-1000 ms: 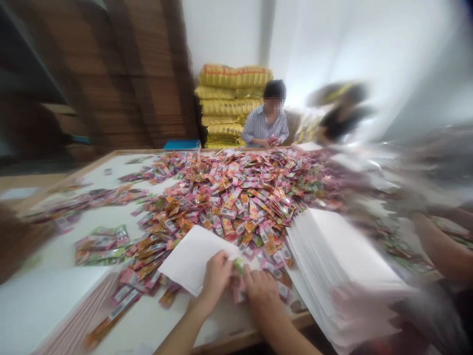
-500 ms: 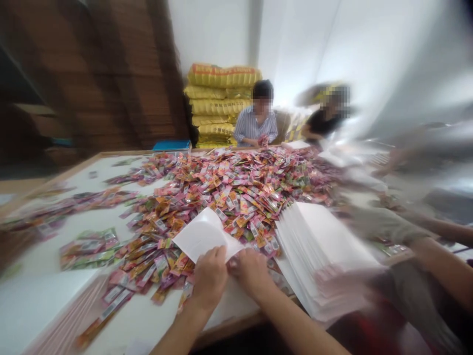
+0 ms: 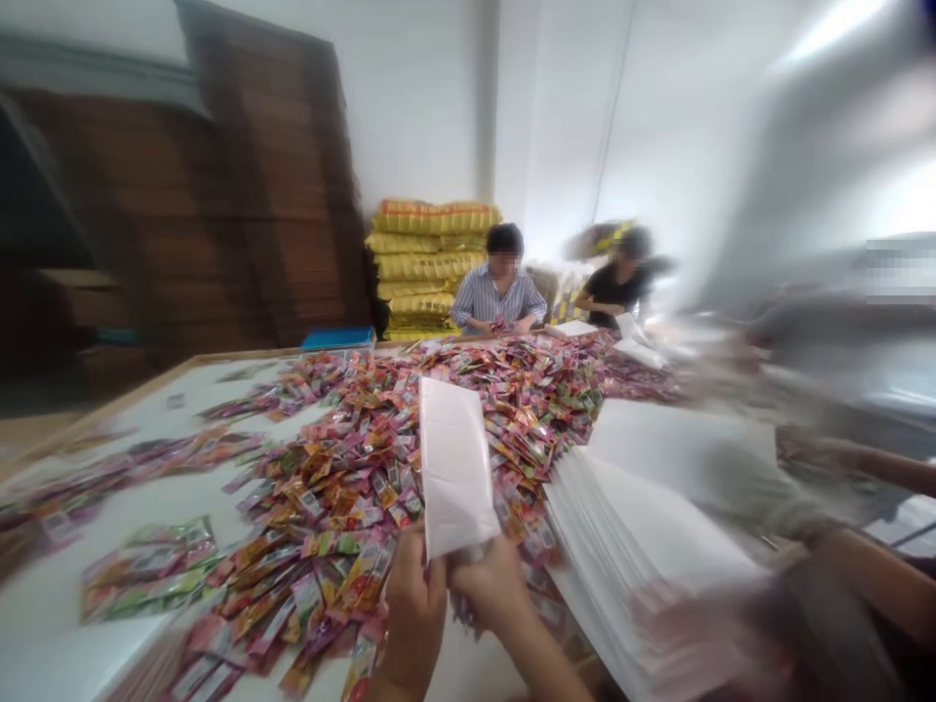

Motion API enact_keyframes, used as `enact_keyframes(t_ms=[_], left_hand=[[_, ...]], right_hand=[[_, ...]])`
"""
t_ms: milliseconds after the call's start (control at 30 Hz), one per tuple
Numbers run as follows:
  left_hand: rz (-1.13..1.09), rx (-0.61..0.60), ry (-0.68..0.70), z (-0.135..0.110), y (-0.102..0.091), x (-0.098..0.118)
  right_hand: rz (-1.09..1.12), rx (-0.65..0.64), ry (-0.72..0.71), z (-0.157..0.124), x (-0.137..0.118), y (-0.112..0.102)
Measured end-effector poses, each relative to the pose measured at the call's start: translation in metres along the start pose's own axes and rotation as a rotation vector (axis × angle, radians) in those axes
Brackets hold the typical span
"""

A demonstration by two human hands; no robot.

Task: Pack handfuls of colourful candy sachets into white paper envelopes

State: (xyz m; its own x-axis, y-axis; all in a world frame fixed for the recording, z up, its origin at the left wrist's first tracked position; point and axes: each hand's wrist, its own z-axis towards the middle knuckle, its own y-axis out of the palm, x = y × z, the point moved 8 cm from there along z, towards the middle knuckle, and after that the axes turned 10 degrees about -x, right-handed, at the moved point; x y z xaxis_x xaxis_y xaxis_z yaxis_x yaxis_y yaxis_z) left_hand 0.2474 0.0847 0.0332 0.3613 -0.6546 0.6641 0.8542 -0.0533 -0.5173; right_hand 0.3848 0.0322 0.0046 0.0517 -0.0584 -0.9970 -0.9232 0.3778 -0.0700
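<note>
My left hand (image 3: pixel 413 609) and my right hand (image 3: pixel 491 585) are closed together on the bottom edge of a white paper envelope (image 3: pixel 453 466), which stands upright above the table. Something small and pale shows between my right fingers at the envelope's mouth; I cannot make it out. Beneath and beyond my hands lies a big heap of small colourful sachets (image 3: pixel 409 429), pink, orange and green. A thick fanned stack of white envelopes (image 3: pixel 643 526) lies just to the right of my right hand.
The white table (image 3: pixel 88 575) has a wooden rim. Loose sachets lie at the left. Two people sit at the far end, before stacked yellow sacks (image 3: pixel 431 253). Another person's blurred arm (image 3: pixel 840 546) reaches in at the right. Brown cardboard stacks stand at the left.
The envelope has been raised from lying tilted on the sachets to standing upright in both hands. My view has tipped upward; my hands sit lower in the picture.
</note>
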Motion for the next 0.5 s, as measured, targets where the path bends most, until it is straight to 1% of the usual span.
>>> enact_keyframes(t_ms=[100, 133, 200, 267, 333, 367, 433, 467, 500], left_hand=[[-0.184, -0.112, -0.06, 0.001, 0.013, -0.003], [-0.289, -0.146, -0.098, 0.001, 0.018, -0.005], [-0.538, -0.182, -0.227, -0.003, 0.028, -0.011], [-0.703, -0.159, -0.349, -0.01, 0.033, -0.017], [-0.755, -0.118, -0.415, -0.02, 0.036, -0.022], [-0.76, -0.128, -0.43, -0.027, 0.039, -0.023], [-0.777, -0.197, -0.478, -0.042, 0.05, -0.023], [-0.795, -0.238, -0.521, -0.05, 0.057, -0.024], [-0.817, -0.273, -0.574, -0.058, 0.063, -0.024]], right_hand=[[0.232, -0.001, 0.019, 0.003, -0.014, -0.002], [0.271, 0.011, 0.027, 0.003, -0.016, -0.005], [0.222, 0.024, 0.002, 0.0, -0.022, -0.01], [0.024, 0.031, -0.056, -0.005, -0.027, -0.013], [-0.265, 0.078, -0.107, -0.011, -0.029, -0.014], [-0.422, 0.13, -0.117, -0.014, -0.028, -0.015], [-0.689, 0.25, -0.086, -0.016, -0.023, -0.018], [-0.766, 0.285, -0.058, -0.016, -0.017, -0.019], [-0.772, 0.273, -0.031, -0.015, -0.01, -0.018]])
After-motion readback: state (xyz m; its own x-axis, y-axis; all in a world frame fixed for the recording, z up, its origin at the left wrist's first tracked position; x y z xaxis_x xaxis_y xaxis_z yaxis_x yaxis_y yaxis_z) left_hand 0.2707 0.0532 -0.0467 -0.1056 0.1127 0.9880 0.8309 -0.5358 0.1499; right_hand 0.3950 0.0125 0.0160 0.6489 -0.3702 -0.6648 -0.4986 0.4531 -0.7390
